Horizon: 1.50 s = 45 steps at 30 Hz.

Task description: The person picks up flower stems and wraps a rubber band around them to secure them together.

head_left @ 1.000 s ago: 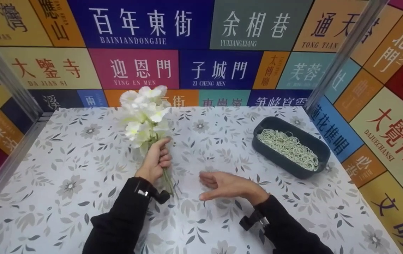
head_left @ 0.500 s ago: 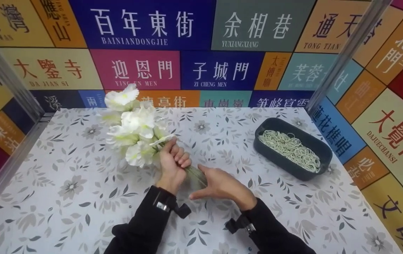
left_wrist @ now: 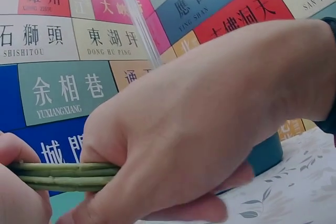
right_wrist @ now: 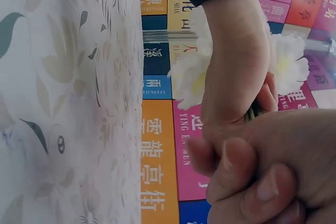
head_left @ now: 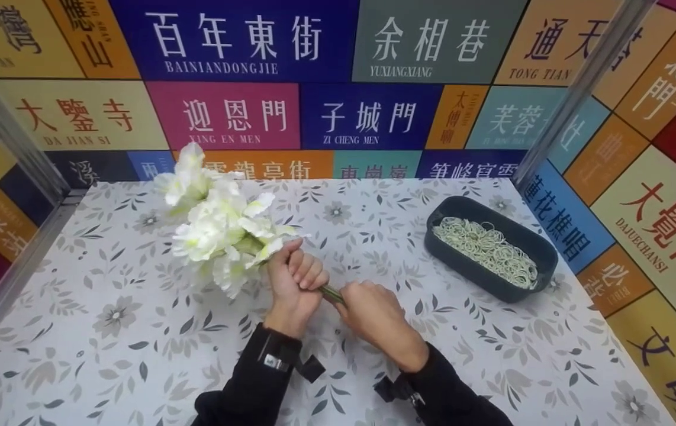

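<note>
Flowers [head_left: 215,229], left hand [head_left: 296,285] gripping stems [head_left: 331,293], right hand [head_left: 374,315] too

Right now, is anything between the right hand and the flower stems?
Nothing visible: the right hand grips the stems, on the side of the left hand away from the white blooms. The dark tub stands apart, off to the right.
</note>
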{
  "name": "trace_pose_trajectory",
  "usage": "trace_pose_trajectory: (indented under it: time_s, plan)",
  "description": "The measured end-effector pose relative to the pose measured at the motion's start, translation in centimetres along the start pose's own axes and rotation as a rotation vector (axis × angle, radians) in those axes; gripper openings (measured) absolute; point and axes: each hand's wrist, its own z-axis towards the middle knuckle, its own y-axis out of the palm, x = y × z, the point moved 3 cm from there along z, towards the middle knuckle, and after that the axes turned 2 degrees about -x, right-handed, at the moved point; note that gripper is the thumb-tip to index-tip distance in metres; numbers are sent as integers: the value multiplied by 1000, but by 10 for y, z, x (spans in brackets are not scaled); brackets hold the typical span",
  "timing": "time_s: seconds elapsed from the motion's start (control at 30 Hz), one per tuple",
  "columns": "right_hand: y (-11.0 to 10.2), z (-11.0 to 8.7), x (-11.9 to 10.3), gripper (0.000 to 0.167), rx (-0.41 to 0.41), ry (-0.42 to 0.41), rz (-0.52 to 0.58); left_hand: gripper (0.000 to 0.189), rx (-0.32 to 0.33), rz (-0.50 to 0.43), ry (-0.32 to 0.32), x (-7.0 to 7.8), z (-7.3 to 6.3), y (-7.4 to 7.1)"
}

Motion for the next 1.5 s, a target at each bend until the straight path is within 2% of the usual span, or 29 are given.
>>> trace_pose_trajectory:
  time_s: [0.2, 0.43, 0.5, 0.67, 0.9, 1.07, 1.2, 1.3, 1.4, 1.5]
  plan:
    - [-2, -4, -5, 41, 128, -38, -140, 57, 86, -25, 1, 4, 0, 2]
    - [4, -6, -3, 37, 200, -107, -183, 54, 188, -17, 33, 6, 2, -1]
    - [5, -7, -2, 36, 218, -128, -197, 54, 192, -18, 41, 6, 2, -2]
    - [3, -9, -1, 33, 241, -181, -213, 54, 152, -44, 81, 5, -1, -1]
    - [-5, -10, 0, 34, 188, -189, -168, 55, 92, -76, 109, 5, -5, 4]
    - [-7, -10, -1, 35, 164, -182, -157, 55, 73, -75, 117, 5, -7, 6]
    - [-9, -9, -2, 35, 151, -235, -133, 55, 63, -82, 131, 12, -7, 9]
    - [-15, -10, 1, 32, 102, -279, -91, 55, 55, -102, 151, 18, -7, 10]
    - [-26, -14, 9, 29, 42, -291, -50, 56, 45, -120, 176, 25, -7, 11]
    - [-41, -18, 22, 37, -7, -273, -25, 56, 38, -142, 193, 31, -8, 11]
